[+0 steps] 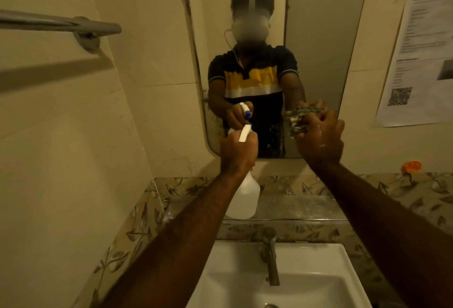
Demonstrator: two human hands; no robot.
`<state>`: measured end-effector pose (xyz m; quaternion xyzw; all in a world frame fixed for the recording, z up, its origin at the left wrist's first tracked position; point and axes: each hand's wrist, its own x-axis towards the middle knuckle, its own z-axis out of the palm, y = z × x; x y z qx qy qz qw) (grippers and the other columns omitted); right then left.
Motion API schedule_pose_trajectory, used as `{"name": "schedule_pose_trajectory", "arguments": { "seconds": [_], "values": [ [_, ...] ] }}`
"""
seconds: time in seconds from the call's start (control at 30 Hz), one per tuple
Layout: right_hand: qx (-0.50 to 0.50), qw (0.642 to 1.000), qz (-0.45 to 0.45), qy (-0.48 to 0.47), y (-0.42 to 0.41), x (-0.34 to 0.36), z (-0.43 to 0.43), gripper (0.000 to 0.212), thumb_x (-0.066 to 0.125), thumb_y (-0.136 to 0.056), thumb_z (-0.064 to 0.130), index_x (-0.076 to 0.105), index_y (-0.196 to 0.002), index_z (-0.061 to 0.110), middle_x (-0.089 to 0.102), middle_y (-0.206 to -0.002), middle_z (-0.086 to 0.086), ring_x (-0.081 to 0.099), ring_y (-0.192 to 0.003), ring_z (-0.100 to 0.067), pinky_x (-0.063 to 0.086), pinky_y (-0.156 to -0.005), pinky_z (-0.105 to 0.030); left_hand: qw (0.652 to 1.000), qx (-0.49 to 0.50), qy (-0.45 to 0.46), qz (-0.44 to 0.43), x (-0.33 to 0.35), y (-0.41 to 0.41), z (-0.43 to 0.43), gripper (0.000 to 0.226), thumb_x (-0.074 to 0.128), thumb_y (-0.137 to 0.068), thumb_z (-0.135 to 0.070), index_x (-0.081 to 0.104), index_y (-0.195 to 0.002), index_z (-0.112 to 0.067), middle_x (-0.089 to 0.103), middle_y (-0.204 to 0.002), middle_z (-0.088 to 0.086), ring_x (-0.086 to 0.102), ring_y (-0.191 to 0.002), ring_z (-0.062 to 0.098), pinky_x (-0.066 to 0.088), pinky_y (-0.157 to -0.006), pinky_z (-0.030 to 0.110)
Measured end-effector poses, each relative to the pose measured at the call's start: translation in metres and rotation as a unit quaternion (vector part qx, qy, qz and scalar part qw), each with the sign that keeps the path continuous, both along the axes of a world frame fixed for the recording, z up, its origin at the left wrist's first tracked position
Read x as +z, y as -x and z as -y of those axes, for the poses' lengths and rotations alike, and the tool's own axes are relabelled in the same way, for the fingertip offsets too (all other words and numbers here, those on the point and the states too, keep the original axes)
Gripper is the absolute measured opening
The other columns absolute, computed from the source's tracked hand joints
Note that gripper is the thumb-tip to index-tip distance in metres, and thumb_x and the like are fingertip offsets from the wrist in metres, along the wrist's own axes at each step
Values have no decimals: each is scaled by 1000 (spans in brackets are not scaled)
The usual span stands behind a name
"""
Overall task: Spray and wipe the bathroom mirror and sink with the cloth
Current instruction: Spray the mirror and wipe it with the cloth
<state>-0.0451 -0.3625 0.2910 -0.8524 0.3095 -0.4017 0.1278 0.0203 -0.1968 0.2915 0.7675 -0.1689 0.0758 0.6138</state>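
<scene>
Facing the mirror [318, 37] above the white sink [306, 290], I am gripping the spray bottle [245, 199] in my left hand [239, 154], nozzle toward the glass, while my right hand [321, 136] is pressing the bunched cloth [295, 121] against its lower edge

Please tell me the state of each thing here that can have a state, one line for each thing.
Left hand: shut on the spray bottle, nozzle aimed at the mirror.
Right hand: wet, pressing the cloth on the mirror.
Spray bottle: held upright, off the shelf.
Cloth: bunched, against the glass.
Mirror: droplets on its lower part.
Tap: no water running.
Sink: looks empty.
Towel bar: bare.
</scene>
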Motion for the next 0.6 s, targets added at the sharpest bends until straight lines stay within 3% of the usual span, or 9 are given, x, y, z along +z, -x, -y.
{"name": "schedule_pose_trajectory", "arguments": {
  "seconds": [0.1, 0.2, 0.3, 0.4, 0.5, 0.6],
  "values": [
    [-21, 990, 72, -121, -6, -10, -5, 24, 62, -87, 21, 64, -111, 17, 40, -131, -12, 43, -116, -38, 52, -86, -50, 1000, -2, -8, -6, -8, 3, 1, 25, 53, -95, -40, 62, -80, -22, 59, -60, -3, 57, -49, 10, 45, -40, 21],
    [-20, 967, 131, -217, -19, -13, -25, 24, 63, -88, 20, 62, -111, 17, 41, -130, -14, 45, -120, -38, 50, -94, -48, 1000, 24, -13, -11, -12, 3, -12, 28, 54, -94, -40, 57, -69, -27, 57, -56, -5, 56, -46, 10, 43, -37, 18],
    [12, 946, 159, -282, -37, -18, -56, 38, 64, -86, 17, 53, -122, 15, 39, -132, -15, 46, -119, -40, 47, -99, -46, 998, 64, -16, -6, -14, -4, -34, 27, 57, -92, -38, 55, -66, -30, 60, -58, -6, 60, -47, 12, 42, -34, 15],
    [34, 949, 154, -273, -55, -20, -92, 57, 64, -82, 12, 41, -135, 11, 36, -137, -19, 45, -118, -43, 46, -98, -46, 993, 109, -33, 15, -13, -15, -61, 28, 58, -92, -37, 55, -66, -28, 61, -59, -6, 61, -50, 11, 48, -37, 20],
    [31, 972, 123, -196, -71, -23, -127, 66, 69, -80, 12, 27, -132, 18, 38, -136, -20, 47, -114, -41, 52, -88, -45, 989, 144, -42, 17, -10, -27, -86, 23, 59, -92, -35, 56, -70, -26, 62, -63, -5, 65, -56, 15, 61, -51, 35],
    [45, 993, 28, -105, -87, -26, -153, 59, 76, -79, 17, 42, -127, 21, 34, -143, -20, 45, -118, -38, 58, -79, -43, 985, 166, -49, 12, -9, -35, -108, 26, 56, -87, -34, 58, -65, -20, 65, -63, 2, 66, -56, 24, 62, -53, 45]
  ]
}}
